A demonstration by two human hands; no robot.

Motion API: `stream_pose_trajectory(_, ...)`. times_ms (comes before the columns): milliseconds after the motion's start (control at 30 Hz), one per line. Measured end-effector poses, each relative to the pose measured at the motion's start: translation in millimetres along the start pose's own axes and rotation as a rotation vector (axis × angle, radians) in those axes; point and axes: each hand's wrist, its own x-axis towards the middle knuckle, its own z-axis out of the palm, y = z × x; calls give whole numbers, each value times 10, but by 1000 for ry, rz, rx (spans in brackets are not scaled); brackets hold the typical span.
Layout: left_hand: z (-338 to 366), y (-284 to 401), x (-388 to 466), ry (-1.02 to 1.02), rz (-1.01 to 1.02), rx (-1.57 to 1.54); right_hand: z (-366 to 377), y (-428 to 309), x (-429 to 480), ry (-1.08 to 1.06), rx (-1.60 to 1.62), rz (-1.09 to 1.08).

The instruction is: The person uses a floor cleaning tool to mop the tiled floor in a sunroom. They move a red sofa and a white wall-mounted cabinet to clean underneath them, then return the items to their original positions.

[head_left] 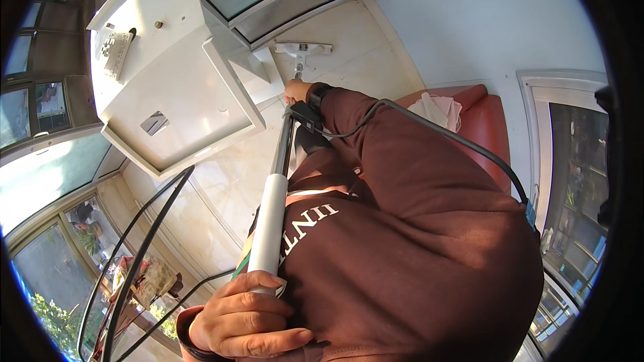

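A long-handled floor mop [265, 226] runs from the bottom of the view up to the floor, with a white grip and a metal pole. My left hand [254, 317] is wrapped around the top end of the white grip. Farther down, my right hand [298, 91] holds the metal pole, a dark band on its wrist. The mop's flat white head [303, 49] rests on the pale tiled floor [347, 30], beside the foot of a white cabinet. Whatever pad is under the head is hidden.
A white cabinet [171, 95] with a raised rim stands at left. Glazed panels [297, 15] rise behind it. To the right, a red padded seat [483, 125] bears a pale cloth [436, 110]. Black curved bars [146, 241] stand at lower left. A black cable [453, 136] crosses my right arm.
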Motion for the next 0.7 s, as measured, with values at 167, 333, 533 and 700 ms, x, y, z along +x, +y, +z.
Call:
stream_pose_trajectory(167,152,206,-315,-49,70,-64,-3,520,-380,26,-33,6)
stream_pose_trajectory(333,131,423,-685,-30,161,-108,48,1065,-866,-43,136,110)
stream_pose_trajectory(533,-89,738,-719,43,140,-225,141,1261,-1532,-436,772,411)
stream_pose_trajectory(700,-465,870,-671,-127,-302,-160,434,830,-2025,-25,722,54)
